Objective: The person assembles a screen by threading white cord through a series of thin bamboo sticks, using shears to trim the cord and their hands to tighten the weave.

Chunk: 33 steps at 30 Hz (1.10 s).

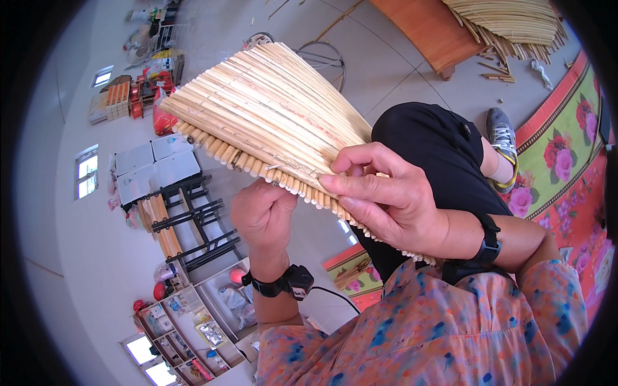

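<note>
A mat of pale, thin plant stalks (270, 96) is raised in front of me and tilted, with a second layer of stalks below whose cut round ends line its near edge. My right hand (399, 199) pinches that edge between thumb and fingers, the other fingers curled. Close to the edge, my left hand (261, 212) is closed, its fingertips hidden behind the stalks. A short white bit of thread (274, 167) shows on the mat between both hands. Each wrist wears a black strap.
Below lie my bent knee in dark trousers (425, 148) and a flowered mat (547, 161). A brown wooden board (428, 32) and another stalk bundle (515, 22) are at the upper right. Folded black-legged tables (193, 219) and a shelf unit (193, 331) stand left.
</note>
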Available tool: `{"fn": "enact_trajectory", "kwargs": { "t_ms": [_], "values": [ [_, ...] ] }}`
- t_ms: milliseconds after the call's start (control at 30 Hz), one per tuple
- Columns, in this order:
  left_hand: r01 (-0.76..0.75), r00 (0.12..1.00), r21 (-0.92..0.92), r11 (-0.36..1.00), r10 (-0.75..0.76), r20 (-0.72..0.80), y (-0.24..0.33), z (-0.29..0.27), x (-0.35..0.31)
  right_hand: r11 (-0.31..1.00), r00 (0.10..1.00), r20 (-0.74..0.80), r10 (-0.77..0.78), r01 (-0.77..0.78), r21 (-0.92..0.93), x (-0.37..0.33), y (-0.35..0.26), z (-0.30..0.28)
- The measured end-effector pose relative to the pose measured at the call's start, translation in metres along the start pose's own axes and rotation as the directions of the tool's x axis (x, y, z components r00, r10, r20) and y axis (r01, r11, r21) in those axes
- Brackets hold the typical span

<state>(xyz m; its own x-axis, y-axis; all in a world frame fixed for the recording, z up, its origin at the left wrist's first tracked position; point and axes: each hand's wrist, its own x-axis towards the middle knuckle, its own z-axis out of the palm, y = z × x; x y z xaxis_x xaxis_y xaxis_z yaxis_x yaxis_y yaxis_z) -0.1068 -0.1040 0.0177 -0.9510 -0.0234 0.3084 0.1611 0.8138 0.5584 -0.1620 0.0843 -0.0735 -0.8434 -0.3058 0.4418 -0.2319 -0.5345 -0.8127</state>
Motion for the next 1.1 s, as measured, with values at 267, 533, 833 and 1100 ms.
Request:
{"fn": "enact_trajectory", "kwargs": {
  "t_ms": [267, 533, 833, 1100],
  "values": [
    [0.183, 0.982, -0.048, 0.982, -0.181, 0.054, 0.022, -0.002, 0.001, 0.999, 0.998, -0.058, -0.013, 0.010, -0.053, 0.003, -0.003, 0.002],
    [0.210, 0.977, -0.169, 0.963, -0.211, 0.015, 0.023, 0.006, 0.000, 0.999, 0.999, -0.022, -0.024, 0.023, -0.034, 0.002, 0.000, 0.003],
    [0.161, 0.986, -0.148, 0.976, -0.167, -0.024, 0.020, 0.010, 0.003, 0.999, 0.999, 0.006, -0.037, 0.037, -0.010, 0.002, 0.001, -0.003],
    [0.299, 0.932, -0.317, 0.900, -0.347, -0.106, 0.057, 0.029, 0.008, 0.996, 0.999, 0.036, -0.038, 0.041, -0.082, 0.000, -0.002, -0.002]
  ]
}}
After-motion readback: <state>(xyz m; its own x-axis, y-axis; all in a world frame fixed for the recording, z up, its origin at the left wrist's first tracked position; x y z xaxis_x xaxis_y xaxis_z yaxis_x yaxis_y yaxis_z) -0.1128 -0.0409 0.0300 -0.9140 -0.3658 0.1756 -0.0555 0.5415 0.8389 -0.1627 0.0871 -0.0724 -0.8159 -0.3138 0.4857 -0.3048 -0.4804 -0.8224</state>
